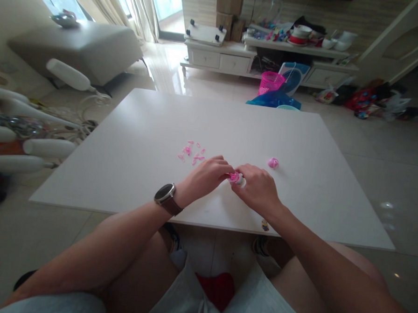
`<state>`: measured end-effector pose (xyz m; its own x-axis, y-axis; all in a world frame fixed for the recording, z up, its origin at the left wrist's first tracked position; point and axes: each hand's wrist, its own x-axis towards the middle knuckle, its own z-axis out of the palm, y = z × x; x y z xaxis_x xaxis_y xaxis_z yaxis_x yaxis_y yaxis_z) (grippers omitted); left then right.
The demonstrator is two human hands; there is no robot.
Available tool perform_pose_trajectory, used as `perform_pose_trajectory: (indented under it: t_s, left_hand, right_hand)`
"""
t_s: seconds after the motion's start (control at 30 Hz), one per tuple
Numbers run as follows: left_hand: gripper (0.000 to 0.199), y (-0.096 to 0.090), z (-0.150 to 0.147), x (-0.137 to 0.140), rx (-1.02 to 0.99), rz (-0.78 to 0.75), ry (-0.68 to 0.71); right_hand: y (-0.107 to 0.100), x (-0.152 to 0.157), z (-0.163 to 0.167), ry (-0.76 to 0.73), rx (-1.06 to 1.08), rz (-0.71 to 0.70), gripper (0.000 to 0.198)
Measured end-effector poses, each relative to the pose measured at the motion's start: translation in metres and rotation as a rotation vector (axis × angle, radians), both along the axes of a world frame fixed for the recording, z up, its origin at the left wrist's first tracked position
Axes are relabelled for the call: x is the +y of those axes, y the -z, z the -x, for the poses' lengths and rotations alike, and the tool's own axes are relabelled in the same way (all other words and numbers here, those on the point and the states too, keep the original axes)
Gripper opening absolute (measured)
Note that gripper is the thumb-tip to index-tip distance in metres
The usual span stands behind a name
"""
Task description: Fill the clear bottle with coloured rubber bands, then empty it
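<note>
Between my two hands, a little above the white table (151,181), is a small pink and white container (237,178). My right hand (258,185) wraps round its body. The fingers of my left hand (211,173) are pinched at its pink end; whether they hold a separate small piece is hidden. Left of my hands lie several small pink clip-like pieces (187,150), scattered on the tabletop. A rounded pink lid-like piece (273,163) rests on the table beyond my right hand.
A small cartoon sticker (264,225) is at the table's near edge. White lamp arms (50,148) stand close to the left side. Past the far edge are a pink basket (270,82), a blue plastic bag (275,99) and a low white cabinet (219,59).
</note>
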<state>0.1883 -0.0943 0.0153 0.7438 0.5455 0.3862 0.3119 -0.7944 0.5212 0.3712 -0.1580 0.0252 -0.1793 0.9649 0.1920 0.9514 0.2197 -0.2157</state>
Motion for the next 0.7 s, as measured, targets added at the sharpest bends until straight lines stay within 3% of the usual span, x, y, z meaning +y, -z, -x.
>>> perform_pose_trajectory:
  t_s: [0.27,0.7]
  left_hand:
    - [0.01,0.0007,-0.0036,-0.0056,-0.076,0.041,-0.066]
    - [0.015,-0.0054,-0.0013,-0.0068,0.077,-0.073,-0.04]
  right_hand:
    - [-0.0009,-0.0011,-0.0007,0.011,-0.019,0.007,0.009]
    - [-0.0018,-0.0013,-0.001,0.007,-0.011,0.012,0.008]
